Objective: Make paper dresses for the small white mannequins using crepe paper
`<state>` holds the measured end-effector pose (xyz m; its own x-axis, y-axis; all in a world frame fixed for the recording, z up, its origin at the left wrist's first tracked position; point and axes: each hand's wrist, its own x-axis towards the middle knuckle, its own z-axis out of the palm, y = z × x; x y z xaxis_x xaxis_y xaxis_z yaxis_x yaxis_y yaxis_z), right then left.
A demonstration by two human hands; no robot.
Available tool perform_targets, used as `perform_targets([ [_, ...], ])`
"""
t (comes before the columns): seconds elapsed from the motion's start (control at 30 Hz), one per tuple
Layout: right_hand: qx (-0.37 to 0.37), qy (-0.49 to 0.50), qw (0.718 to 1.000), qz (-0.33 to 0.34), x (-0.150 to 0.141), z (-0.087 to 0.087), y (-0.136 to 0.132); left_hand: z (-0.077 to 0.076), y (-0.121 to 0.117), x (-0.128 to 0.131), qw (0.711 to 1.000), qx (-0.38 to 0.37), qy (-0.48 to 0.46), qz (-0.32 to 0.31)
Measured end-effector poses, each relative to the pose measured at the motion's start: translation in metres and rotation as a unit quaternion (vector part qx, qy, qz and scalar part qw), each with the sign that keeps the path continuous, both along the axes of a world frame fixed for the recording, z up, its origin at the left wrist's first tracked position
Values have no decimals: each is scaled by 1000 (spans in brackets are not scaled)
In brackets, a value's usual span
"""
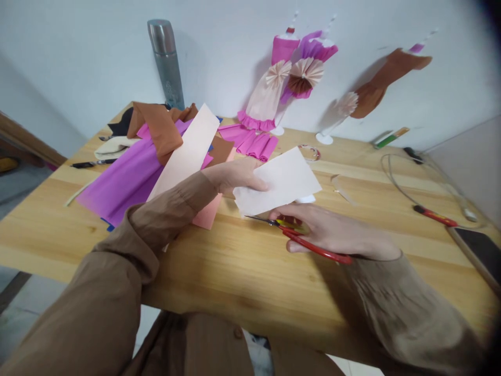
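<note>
My left hand (242,176) grips a pale, cream-white sheet of paper (284,177) above the table, thumb on top and the other fingers out of sight underneath. Close to the sheet's near edge, my right hand (309,224) is closed around red-handled scissors (321,250). The dark scissor blades point left, just below the sheet's lower left corner; whether they touch the paper I cannot tell. Beside my left wrist lies a long pale pink paper strip (183,151), on top of purple crepe paper (125,177) and brown crepe paper (156,130).
Along the wall stand a grey thermos (166,62) and small dress forms in pink-and-cream (263,89), purple (309,52) and brown (385,78) paper. Ruffled pink paper (256,143) lies behind my left hand. At right are a cable (395,177), a red-handled tool (434,215) and a phone (477,250).
</note>
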<state>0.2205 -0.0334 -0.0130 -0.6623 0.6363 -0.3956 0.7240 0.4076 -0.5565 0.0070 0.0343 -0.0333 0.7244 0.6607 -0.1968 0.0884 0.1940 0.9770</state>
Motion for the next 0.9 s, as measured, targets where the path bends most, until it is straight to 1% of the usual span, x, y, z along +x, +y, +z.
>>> perform_targets([
  [0.13,-12,14,1000,3,0,-8,3,-1,-3,3,1000,-24,13,3],
  [0.23,-8,16,1000,-1,-1,-12,3,-3,-3,4,999,-33,12,-6],
  [0.43,-9,45,999,-11,-2,-15,3,-6,-4,5,999,-24,-29,-5],
  [0.73,-22,41,999,-20,-2,-20,5,-6,-3,4,1000,-8,21,-17],
  [0.9,-18,34,999,-11,0,-23,6,-7,-4,5,999,-5,21,-29],
])
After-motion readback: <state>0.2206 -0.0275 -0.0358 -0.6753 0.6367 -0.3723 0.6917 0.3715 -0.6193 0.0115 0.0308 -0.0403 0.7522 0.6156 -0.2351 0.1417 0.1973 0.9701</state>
